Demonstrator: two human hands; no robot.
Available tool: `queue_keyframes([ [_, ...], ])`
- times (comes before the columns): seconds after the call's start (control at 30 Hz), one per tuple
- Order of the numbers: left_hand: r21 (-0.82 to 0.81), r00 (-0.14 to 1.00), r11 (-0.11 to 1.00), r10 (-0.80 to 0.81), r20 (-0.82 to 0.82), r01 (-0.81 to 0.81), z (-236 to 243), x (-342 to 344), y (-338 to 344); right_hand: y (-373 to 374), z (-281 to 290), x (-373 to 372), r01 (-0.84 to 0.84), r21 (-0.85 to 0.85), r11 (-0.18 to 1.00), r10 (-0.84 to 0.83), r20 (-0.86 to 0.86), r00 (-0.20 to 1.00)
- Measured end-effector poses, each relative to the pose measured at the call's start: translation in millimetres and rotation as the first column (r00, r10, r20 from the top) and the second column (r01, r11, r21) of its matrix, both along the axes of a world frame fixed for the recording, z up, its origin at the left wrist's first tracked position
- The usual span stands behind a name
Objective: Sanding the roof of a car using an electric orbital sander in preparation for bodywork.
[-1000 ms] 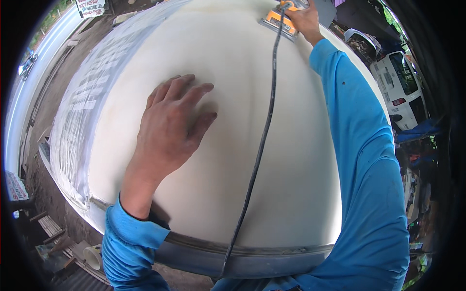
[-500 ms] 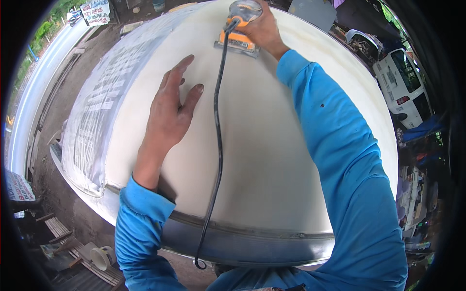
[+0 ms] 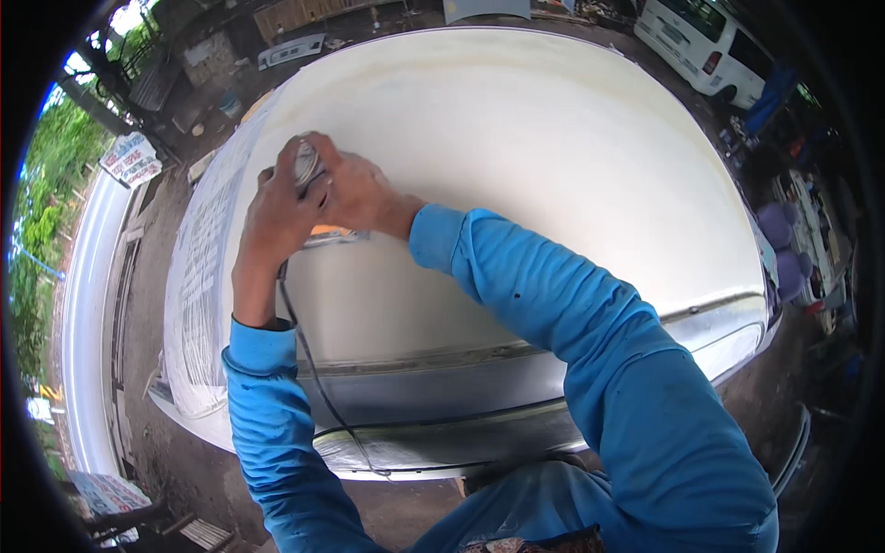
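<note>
An orange and grey electric sander (image 3: 307,163) rests on the pale, matte roof panel (image 3: 516,138) of a vehicle, close to the panel's left edge. Over its body my left hand (image 3: 275,210) curls from the near left side. From the right, my right hand (image 3: 361,191) is wrapped round it as well, so most of the tool is hidden. Only the round top and a strip of the orange base show between and below the hands. A dark power cord (image 3: 318,378) trails from the tool toward me, over the roof edge and down the side.
Plastic-like masking sheet (image 3: 207,267) covers the glass at the left. A dark gutter strip (image 3: 424,361) runs along the roof's near edge. Beyond the far right side stands a white van (image 3: 705,46). Purple rounded objects (image 3: 785,249) lie at the right, and a road (image 3: 88,323) passes at the left.
The sander has come from the far middle of the roof to the left and nearer, in my right hand. My left hand, empty and raised before, now holds it too. The view has shifted.
</note>
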State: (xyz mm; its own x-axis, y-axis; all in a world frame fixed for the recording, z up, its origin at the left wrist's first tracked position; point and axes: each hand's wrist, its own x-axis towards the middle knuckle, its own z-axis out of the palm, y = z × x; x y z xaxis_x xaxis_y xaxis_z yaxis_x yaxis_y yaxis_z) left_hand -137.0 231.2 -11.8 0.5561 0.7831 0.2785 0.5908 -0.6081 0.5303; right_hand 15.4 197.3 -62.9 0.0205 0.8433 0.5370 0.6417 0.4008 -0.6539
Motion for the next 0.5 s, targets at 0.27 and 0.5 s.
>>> queue_keyframes([
  [0.27,0.169,0.983,0.986,0.048,-0.177,-0.018,-5.2,26.5,31.2,-214.7,-5.5,201.1,0.242,-0.086,0.967,-0.206,0.304,0.93],
  [0.5,0.336,0.931,0.94,0.175,-0.32,-0.061,9.6,162.5,50.7,-404.1,-10.6,432.6,0.757,0.07,0.649,-0.727,0.35,0.591],
])
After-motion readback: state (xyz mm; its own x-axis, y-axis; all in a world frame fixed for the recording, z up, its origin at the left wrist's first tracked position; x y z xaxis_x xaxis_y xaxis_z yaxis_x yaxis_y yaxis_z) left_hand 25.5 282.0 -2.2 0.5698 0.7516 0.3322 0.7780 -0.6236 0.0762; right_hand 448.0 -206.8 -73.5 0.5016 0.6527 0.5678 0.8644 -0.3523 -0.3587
